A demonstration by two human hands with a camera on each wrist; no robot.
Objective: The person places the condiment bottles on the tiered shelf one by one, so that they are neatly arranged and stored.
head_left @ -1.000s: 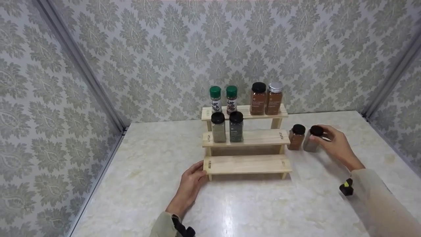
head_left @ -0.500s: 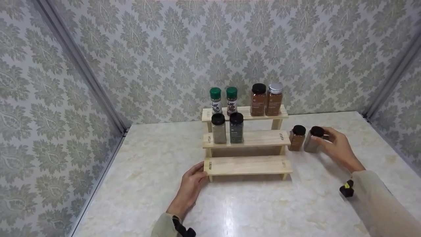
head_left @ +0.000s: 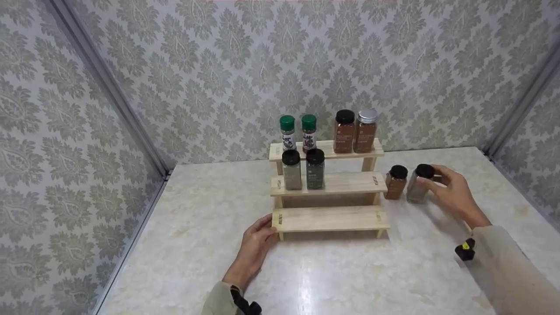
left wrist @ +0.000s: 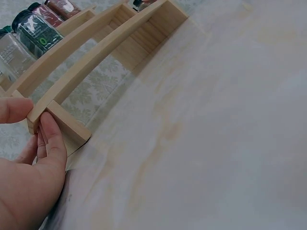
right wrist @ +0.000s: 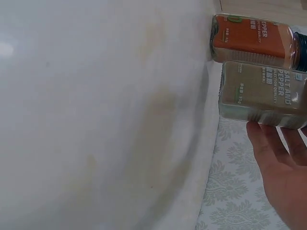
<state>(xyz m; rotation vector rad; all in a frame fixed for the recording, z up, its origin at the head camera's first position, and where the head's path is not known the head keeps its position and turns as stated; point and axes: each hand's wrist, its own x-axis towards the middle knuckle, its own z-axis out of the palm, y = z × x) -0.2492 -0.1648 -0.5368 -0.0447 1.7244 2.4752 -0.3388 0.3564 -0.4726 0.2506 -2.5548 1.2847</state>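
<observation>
A three-tier wooden spice rack (head_left: 332, 220) stands on the table. My left hand (head_left: 254, 245) pinches the left end of its lowest shelf; the left wrist view shows the thumb (left wrist: 14, 110) on the board and fingers beneath. To the right of the rack, my right hand (head_left: 455, 197) grips a black-capped salt and pepper jar (head_left: 418, 192) with greyish powder, slightly tilted. Its label shows in the right wrist view, with the fingers along the jar's side (right wrist: 254, 93). Just left of it, an orange-brown spice jar (head_left: 395, 187) stands upright beside the rack.
Two green-capped shakers (head_left: 287, 131) and two red-brown spice jars (head_left: 344, 133) stand on the top shelf. A pale jar (head_left: 292, 175) and a dark green jar (head_left: 315, 175) occupy the middle shelf's left side. Patterned walls (head_left: 236, 87) border the marbled table (head_left: 210, 210).
The salt and pepper jar has shifted slightly right and tilted in my right hand, widening the gap to the orange-brown jar. My left hand keeps its hold on the rack.
</observation>
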